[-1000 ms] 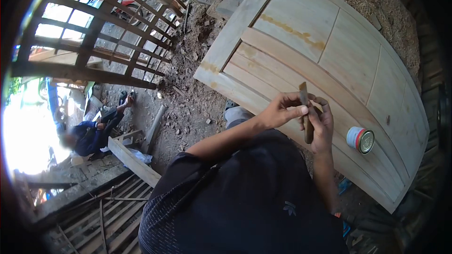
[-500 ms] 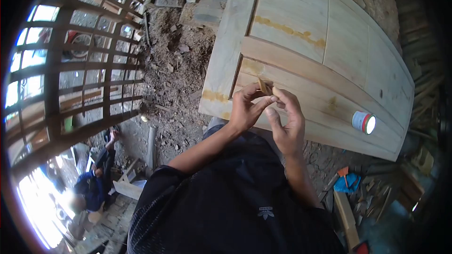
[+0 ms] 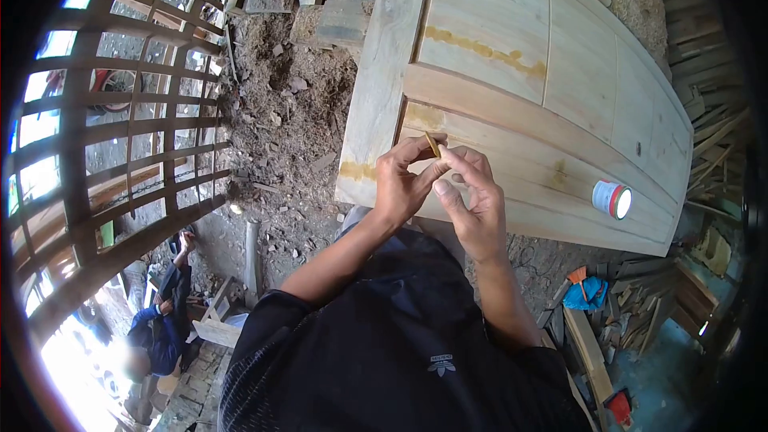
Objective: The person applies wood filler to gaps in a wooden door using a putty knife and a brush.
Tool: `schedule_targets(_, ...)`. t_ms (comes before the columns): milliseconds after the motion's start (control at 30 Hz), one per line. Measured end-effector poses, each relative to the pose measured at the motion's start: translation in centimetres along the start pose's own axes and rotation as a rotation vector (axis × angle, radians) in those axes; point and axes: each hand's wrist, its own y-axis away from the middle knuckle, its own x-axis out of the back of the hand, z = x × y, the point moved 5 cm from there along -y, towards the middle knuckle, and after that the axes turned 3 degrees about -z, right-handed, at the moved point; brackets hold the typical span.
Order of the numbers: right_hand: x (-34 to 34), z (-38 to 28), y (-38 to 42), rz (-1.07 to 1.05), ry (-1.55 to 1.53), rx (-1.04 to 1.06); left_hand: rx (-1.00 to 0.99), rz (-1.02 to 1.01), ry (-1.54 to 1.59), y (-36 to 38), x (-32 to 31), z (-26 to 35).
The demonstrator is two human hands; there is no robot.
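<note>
Pinched in my left hand [image 3: 406,184] is a small, thin, yellow-brown flat piece [image 3: 433,145], seen nearly edge-on; its exact kind is not clear. My right hand [image 3: 478,204] is beside it, index fingertip at the piece's edge, thumb apart and the other fingers loosely bent. Beneath both hands lies a pale panelled wooden door [image 3: 488,76]. Yellow-brown smears [image 3: 488,51] cross its panels and frame. A small can [image 3: 611,199] with a white and red label lies or stands on the door's right part, its end bright with glare.
A slatted wooden lattice [image 3: 120,104] rises at the left. Beyond it, lower left, another person [image 3: 160,328] sits or crouches. Wood scraps [image 3: 344,12] and shavings cover the ground. Lower right are a blue bag [image 3: 586,294], a plank [image 3: 588,352] and stacked offcuts.
The yellow-brown piece has turned more edge-on between my hands. My right fingers have shifted slightly left against it. The whole view has moved a little.
</note>
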Motion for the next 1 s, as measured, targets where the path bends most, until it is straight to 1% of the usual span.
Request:
schedule_targets(33, 0.1, 0.2, 0.0, -0.007, -0.002, 0.006, 0.020, 0.011, -0.019, 0.0, 0.0, 0.1)
schedule_targets(100, 0.4, 1.4, 0.1, 0.002, -0.257, -0.134, 0.034, 0.030, -0.043, 0.1, -0.2, 0.4)
schedule_targets(133, 0.7, 1.4, 0.0, -0.006, -0.259, -0.126, 0.054, 0.029, -0.082, 0.2, -0.4, 0.4)
schedule_targets(200, 1.1, 1.8, -0.1, -0.023, -0.514, -0.220, 0.073, 0.041, -0.127, 0.0, -1.1, 0.7)
schedule_targets(233, 1.5, 2.1, -0.2, -0.034, -0.521, -0.221, 0.098, 0.048, -0.128, 0.1, -1.4, 0.8)
schedule_targets(267, 1.8, 2.8, -0.2, -0.068, -0.610, -0.276, 0.121, 0.050, -0.131, 0.0, -1.6, 0.7)
schedule_targets(300, 2.0, 3.5, -0.7, -0.103, -0.695, -0.323, 0.114, 0.052, -0.189, -0.1, -1.7, 0.7)
schedule_targets(333, 2.5, 4.0, -1.4, -0.109, -0.699, -0.314, 0.108, 0.052, -0.244, -0.3, -1.9, 0.4)
schedule_targets(400, 2.8, 5.3, -1.9, -0.168, -0.827, -0.401, 0.137, 0.039, -0.262, -0.9, -2.1, -1.3)
schedule_targets(467, 3.0, 6.2, -2.7, -0.177, -0.879, -0.433, 0.293, 0.103, 0.054, -1.2, -1.9, -3.9)
schedule_targets(533, 2.8, 6.0, -3.3, -0.136, -1.046, -0.507, 0.387, -0.023, 0.363, -1.3, -0.8, -5.6)
schedule_targets(567, 2.6, 6.8, -3.5, -0.112, -0.986, -0.534, 0.404, -0.060, 0.368, -1.2, 0.6, -6.5)
schedule_targets(600, 2.2, 7.2, -4.0, -0.089, -0.999, -0.546, 0.424, -0.099, 0.375, -0.8, 2.0, -7.4)
schedule_targets(667, 0.9, 8.4, -5.1, -0.041, -0.906, -0.586, 0.510, -0.078, 0.556, 0.6, 5.3, -9.1)
schedule_targets(733, -1.3, 10.4, -5.8, 0.004, -0.954, -0.659, 0.542, -0.080, 0.676, 1.4, 8.4, -10.0)
schedule_targets(800, -4.0, 13.0, -6.7, 0.059, -1.066, -0.751, 0.547, -0.088, 0.661, 1.1, 11.0, -10.0)
schedule_targets(833, -5.5, 14.3, -7.1, 0.107, -1.125, -0.799, 0.604, -0.079, 0.653, 0.8, 12.0, -9.7)
schedule_targets(867, -6.9, 15.3, -7.3, 0.124, -1.130, -0.818, 0.589, -0.086, 0.693, 0.7, 13.0, -9.8)
schedule_targets(933, -8.9, 16.2, -8.2, 0.209, -1.211, -0.793, 0.593, -0.066, 0.660, -0.1, 14.3, -10.0)
schedule_targets(1000, -9.9, 16.5, -8.7, 0.258, -1.214, -0.828, 0.605, -0.071, 0.651, -1.0, 15.2, -10.1)
